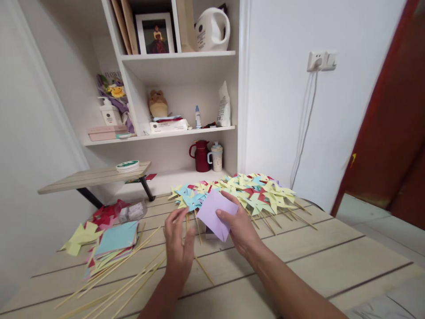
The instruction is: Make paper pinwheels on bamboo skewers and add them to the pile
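Note:
A square of lilac paper [215, 212], with a slit visible near its lower corner, is pinched in my right hand [236, 221], thumb on the front and fingers behind. Just left of the paper, my left hand [179, 241] is raised with thumb and fingers apart, holding nothing. Behind the paper lies a heap of finished paper pinwheels [255, 192] on sticks, in yellow, blue and red. Partly hidden below the paper is a small box [212, 233]. One loose wooden stick [205, 271] rests on the table between my forearms.
At left, a stack of coloured paper squares [116, 239] lies beside a yellow pinwheel shape [81, 238], several thin sticks [122, 283] and a clear plastic container [133, 212]. A small raised stand [96, 177] and a shelf unit [179, 57] stand behind the table.

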Available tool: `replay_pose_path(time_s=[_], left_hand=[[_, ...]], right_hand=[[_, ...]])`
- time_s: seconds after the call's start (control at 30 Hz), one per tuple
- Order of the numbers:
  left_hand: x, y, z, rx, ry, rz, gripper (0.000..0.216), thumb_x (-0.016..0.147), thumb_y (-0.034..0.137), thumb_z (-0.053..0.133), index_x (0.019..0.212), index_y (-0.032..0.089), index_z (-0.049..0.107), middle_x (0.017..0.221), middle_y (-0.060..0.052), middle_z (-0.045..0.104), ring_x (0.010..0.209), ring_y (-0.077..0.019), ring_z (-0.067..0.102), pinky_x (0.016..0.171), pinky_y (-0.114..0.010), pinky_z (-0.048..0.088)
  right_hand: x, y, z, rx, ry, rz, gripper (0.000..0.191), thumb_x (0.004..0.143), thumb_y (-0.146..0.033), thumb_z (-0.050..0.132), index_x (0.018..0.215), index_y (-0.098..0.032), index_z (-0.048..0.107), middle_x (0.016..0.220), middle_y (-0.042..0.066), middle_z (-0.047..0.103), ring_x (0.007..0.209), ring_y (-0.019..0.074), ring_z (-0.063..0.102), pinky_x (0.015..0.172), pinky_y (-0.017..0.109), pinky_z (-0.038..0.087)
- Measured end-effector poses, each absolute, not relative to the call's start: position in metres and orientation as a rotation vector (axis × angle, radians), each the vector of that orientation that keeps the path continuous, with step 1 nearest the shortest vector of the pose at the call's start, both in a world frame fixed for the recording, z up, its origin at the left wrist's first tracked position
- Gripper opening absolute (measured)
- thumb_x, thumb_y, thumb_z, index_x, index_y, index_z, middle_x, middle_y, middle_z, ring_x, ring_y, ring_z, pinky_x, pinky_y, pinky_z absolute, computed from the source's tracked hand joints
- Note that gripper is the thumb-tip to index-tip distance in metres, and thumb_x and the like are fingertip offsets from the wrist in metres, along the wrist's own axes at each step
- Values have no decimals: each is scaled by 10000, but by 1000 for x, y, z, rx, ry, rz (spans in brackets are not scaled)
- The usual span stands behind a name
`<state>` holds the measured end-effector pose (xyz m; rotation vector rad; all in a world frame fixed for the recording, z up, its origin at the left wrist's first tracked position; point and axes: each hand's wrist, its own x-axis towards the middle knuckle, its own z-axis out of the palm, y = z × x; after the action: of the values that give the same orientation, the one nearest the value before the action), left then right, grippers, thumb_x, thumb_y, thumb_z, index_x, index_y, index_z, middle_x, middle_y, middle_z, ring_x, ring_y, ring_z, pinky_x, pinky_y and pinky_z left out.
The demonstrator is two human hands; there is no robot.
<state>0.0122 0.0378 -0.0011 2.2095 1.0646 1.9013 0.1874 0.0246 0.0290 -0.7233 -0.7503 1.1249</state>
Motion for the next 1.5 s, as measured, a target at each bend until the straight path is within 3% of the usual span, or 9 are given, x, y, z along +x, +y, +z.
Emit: replay_pose_path(time_s=[0.1,0.23,0.43,0.57,0.67,0.83,1.03,1.5], left_hand=[[13,44,-5,1610,1041,1698,493,961,538,414,1333,240,537,1250,-123,592,1092,-253,608,977,-438,456],[14,49,-7,1412,905,1312,602,903,659,425,1164,169,660,1068,-127,692,956,-267,654,909,-439,495],[9,52,-7,1399,830,1304,505,879,610,524,880,154,740,1097,-132,674,972,-258,637,878,-395,507],[5,51,-3,1470,808,1332,406,842,542,623,858,160,759,1149,-134,618,1009,-251,608,815,-341,513],[5,50,-2,1548,861,1351,310,749,474,745,758,164,755,1043,-108,635,978,-236,595,783,-298,494],[7,49,-2,1527,955,1311,353,725,467,757,574,161,669,685,-18,561,629,-138,504,564,-244,408],[7,50,-1,1349,941,1450,376,728,476,755,581,158,619,598,19,510,578,-110,427,543,-229,351],[9,47,-2,1415,937,1386,448,792,536,679,547,165,626,545,-2,559,559,-135,473,584,-259,374]], right_hand=[[188,23,29,-889,-898,990,667,672,-278,776,1301,-220,558,1023,67,720,863,232,661,741,337,519],[187,21,28,-1090,-1113,831,489,719,-283,706,1202,-230,649,1043,61,718,840,232,647,727,341,504],[188,23,25,-1161,-1279,724,369,737,-276,668,1103,-246,703,984,47,732,791,229,629,709,347,484],[186,25,22,-1179,-1335,739,314,713,-276,689,1022,-224,708,984,55,741,845,250,640,769,374,487],[183,25,20,-1154,-1393,736,257,724,-281,691,971,-214,710,950,50,746,854,251,645,794,378,486],[183,25,18,-1073,-1343,858,367,693,-301,744,1044,-208,691,1015,53,739,878,242,652,773,358,496],[186,25,18,-873,-1097,1224,701,608,-257,830,1254,-230,557,913,47,763,798,235,689,744,359,504],[184,26,20,-840,-1017,1194,521,625,-260,828,1099,-198,621,858,41,762,749,204,683,721,332,498]])
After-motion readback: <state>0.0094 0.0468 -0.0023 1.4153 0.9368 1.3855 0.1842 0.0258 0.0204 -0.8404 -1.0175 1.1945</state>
